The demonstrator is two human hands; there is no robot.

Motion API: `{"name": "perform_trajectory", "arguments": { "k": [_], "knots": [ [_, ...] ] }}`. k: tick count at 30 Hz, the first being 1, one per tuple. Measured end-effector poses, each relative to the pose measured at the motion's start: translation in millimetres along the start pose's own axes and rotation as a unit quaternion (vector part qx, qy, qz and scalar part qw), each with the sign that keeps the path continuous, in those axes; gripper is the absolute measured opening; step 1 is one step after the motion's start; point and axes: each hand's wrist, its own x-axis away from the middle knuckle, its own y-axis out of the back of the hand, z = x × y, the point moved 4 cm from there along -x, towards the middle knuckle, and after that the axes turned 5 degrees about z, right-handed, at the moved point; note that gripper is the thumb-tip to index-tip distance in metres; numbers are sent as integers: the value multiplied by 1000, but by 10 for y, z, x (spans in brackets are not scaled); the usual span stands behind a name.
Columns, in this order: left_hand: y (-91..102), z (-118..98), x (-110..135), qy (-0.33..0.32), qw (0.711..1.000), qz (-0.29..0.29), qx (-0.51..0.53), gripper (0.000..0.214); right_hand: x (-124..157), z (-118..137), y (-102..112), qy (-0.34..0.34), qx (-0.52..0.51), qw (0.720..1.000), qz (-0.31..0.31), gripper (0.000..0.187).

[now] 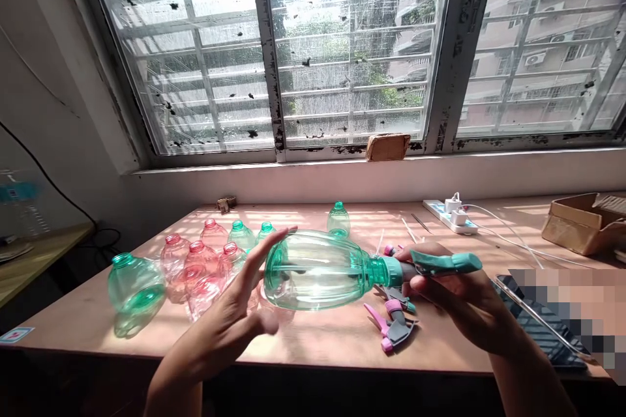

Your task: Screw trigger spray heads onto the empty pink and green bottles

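Observation:
A clear green spray bottle [317,273] lies sideways in the air above the table, its teal-and-grey trigger head [443,264] pointing right. My right hand [462,303] grips it by the trigger head. Beside the bottle's base is my left hand [235,309], its fingers stretched out and thumb apart; the fingers reach the base, though firm contact is hard to make out. Inside the bottle a thin tube runs lengthwise. Below it on the table lies a pink-and-grey trigger head [394,326], with more trigger heads partly hidden behind my right hand.
Several pink bottles [198,264] and green bottles [135,287] stand at the left. Another green bottle [338,218] is at the back. A power strip [450,216] with cables, a cardboard box [581,225] and a dark tablet-like object [538,319] occupy the right side.

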Motion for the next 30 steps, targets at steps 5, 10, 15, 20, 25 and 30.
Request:
{"name": "perform_trajectory", "arguments": {
  "k": [5, 10, 15, 20, 25, 30],
  "knots": [
    [-10, -73, -45, -57, 997, -51, 18, 64, -8, -53, -45, -39, -32, 999, -4, 24],
    [-13, -113, -27, -77, 995, -42, 39, 112, -42, -26, -47, -29, -7, 999, -10, 22],
    [-41, -65, -4, -37, 997, 0, -67, 115, -72, 68, -48, -9, -21, 999, 38, 25],
    [-44, 22, 32, 37, 997, 59, -44, 116, -72, 100, -40, -12, 7, 999, 41, 20],
    [21, 28, 12, 37, 998, 4, 45, 82, -51, 115, -58, -13, -1, 999, 47, 17],
    [-33, -85, -19, -39, 996, -5, 83, 102, -86, 93, -77, -27, -16, 998, 55, 17]
  ]
}}
